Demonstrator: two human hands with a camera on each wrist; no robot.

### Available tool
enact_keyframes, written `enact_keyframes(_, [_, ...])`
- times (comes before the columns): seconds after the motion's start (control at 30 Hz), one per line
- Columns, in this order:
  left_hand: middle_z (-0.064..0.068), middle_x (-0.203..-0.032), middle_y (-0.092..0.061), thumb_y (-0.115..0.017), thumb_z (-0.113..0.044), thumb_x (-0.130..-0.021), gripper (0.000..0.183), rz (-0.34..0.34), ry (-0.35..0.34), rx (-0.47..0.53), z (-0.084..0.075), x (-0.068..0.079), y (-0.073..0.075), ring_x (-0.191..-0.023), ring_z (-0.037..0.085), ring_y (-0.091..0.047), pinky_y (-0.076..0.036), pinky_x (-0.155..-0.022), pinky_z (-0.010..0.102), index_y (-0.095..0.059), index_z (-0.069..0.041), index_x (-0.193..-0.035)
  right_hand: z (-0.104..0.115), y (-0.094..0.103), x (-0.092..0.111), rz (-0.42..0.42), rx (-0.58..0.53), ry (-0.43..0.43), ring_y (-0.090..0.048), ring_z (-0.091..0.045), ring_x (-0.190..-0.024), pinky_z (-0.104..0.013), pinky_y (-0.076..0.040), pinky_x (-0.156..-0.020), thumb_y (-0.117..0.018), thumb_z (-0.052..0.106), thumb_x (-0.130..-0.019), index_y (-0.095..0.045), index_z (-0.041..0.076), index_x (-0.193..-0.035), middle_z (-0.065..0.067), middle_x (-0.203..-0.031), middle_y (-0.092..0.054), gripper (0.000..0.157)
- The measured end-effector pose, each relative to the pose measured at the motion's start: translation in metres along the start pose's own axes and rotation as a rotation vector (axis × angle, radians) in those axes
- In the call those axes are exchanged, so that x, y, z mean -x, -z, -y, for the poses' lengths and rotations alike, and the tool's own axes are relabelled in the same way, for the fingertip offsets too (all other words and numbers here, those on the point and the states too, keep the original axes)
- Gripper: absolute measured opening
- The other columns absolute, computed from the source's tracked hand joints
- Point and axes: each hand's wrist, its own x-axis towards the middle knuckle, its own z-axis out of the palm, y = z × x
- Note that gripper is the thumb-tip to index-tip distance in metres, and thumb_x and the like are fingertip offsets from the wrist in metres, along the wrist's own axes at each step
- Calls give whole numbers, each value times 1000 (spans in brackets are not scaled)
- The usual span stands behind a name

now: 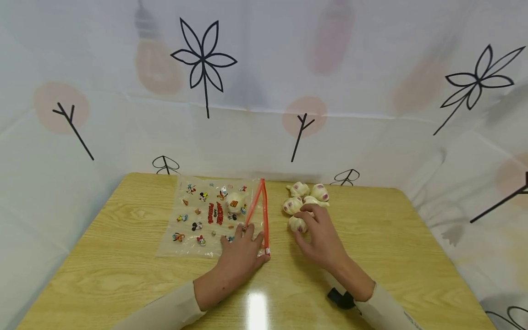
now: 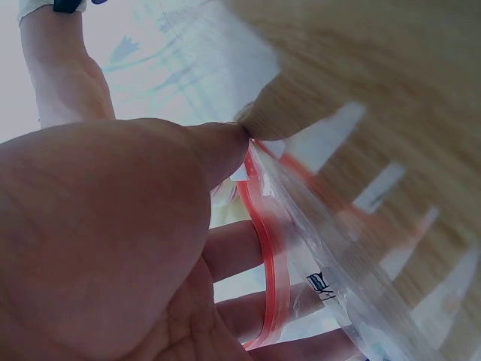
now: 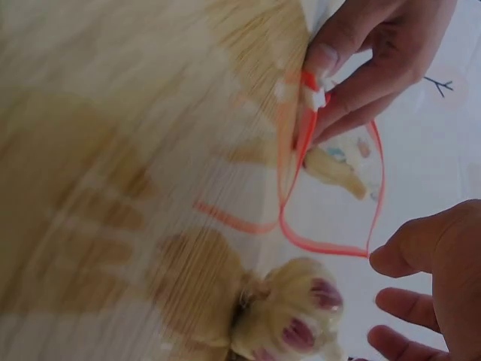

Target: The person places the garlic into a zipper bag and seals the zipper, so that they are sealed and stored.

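Observation:
A clear zip bag (image 1: pixel 210 243) with cartoon prints and a red zip edge lies flat, its mouth facing right and slightly parted. One garlic bulb (image 1: pixel 236 201) is inside it. My left hand (image 1: pixel 241 256) holds the bag at its near mouth corner, thumb by the white slider (image 3: pixel 314 96) and fingers spread over the film. To the right of the bag, several garlic bulbs (image 1: pixel 293 205) sit in a cluster. My right hand (image 1: pixel 323 238) hovers over the nearest bulb (image 1: pixel 297 224), fingers apart and loosely bent. In the right wrist view nothing lies between those fingers.
A pale wooden table (image 1: pixel 371 229) carries everything and reflects light near its front. Behind it and at both sides hangs a white cloth (image 1: pixel 255 142) with plant drawings. A black strap piece (image 1: pixel 341 299) shows beside my right wrist.

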Motion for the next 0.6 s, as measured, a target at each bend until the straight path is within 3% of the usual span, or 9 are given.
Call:
enact_keyframes(0.17, [19,-155,-53,-69,-54,-99,63,-7,-3,-5,1,0,0,-143,49,-47,-46,-92,81,-63,-15,-148,-8,-1,1,-4,23,-5,-51,-42,-123,-56,-50,-95,-80,5,-83,-69,1,-123,-23,-138,-57,42])
enact_keyframes(0.4, [18,-155,-53,-70,-53,-99,63,-3,1,-2,1,-1,-1,-143,49,-47,-46,-92,82,-64,-14,-148,-12,-1,1,58,59,-7,-52,-40,-127,-55,-52,-96,-81,9,-86,-65,2,-138,-21,-149,-54,56])
enact_keyframes(0.6, [18,-155,-53,-70,-54,-99,63,-3,-5,-8,1,-1,-3,-144,49,-47,-46,-92,81,-64,-15,-148,-14,-1,4,93,50,-30,-54,-41,-129,-56,-52,-98,-83,9,-86,-64,0,-137,-22,-149,-54,55])
